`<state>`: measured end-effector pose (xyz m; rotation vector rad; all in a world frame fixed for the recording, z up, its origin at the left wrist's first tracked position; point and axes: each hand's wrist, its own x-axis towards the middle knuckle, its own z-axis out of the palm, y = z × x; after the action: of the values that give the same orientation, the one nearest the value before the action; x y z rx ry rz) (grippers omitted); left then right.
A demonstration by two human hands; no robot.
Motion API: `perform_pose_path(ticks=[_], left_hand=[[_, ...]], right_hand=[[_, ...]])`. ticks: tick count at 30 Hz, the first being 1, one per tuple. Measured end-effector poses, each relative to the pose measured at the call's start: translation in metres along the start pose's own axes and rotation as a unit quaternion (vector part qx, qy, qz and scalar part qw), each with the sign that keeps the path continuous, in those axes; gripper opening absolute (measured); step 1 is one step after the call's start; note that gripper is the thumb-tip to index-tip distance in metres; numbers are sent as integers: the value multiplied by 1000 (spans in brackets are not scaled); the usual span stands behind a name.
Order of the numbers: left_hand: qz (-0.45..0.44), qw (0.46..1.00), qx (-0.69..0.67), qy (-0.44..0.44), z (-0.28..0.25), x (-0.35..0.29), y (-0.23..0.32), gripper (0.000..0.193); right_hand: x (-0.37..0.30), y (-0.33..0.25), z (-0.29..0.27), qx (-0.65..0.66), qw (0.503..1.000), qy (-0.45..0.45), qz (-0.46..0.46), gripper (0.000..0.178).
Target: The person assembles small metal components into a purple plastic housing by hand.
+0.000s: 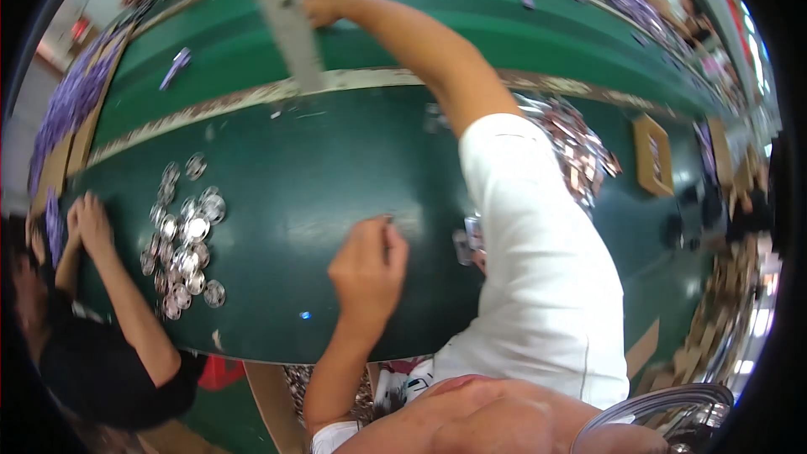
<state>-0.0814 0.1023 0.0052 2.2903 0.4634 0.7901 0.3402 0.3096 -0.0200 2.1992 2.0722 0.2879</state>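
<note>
My left hand (370,269) is closed just above the dark green tabletop (286,202), near the front middle. A small dark bit shows at its thumb and fingertip, too little to name. Far across the table, my right arm stretches over the raised strip to the green belt, and my right hand (324,7) is beside a pale upright post (286,17). Its fingers are blurred and partly hidden, so what they hold does not show. Under my right upper arm are small clear and silver pieces (464,245), partly covered by the sleeve.
Shiny round metal discs (185,244) lie heaped at left, near a co-worker's hands (88,223). Flat shiny pieces (576,147) are piled right of my arm, beside a cardboard tray (652,155). A purple packet (175,68) lies on the belt (227,34); more purple packets (71,109) fill the far left.
</note>
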Motion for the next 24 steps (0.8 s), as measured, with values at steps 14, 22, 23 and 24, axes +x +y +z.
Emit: perform_pose_path(ticks=[14,22,23,24], left_hand=[[-274,841,-431,-180,27,11,46,8],[-352,733,-533,-235,97,23,108,16],[-357,724,-539,-239,101,18,106,16],[-358,715,-547,-249,107,16,106,16]], right_hand=[[-438,-68,-109,848,424,142,284,20],[-490,-125,-169,749,616,158,187,43],[-487,-134,-166,753,608,176,181,44],[-485,-137,-157,729,632,209,160,44]])
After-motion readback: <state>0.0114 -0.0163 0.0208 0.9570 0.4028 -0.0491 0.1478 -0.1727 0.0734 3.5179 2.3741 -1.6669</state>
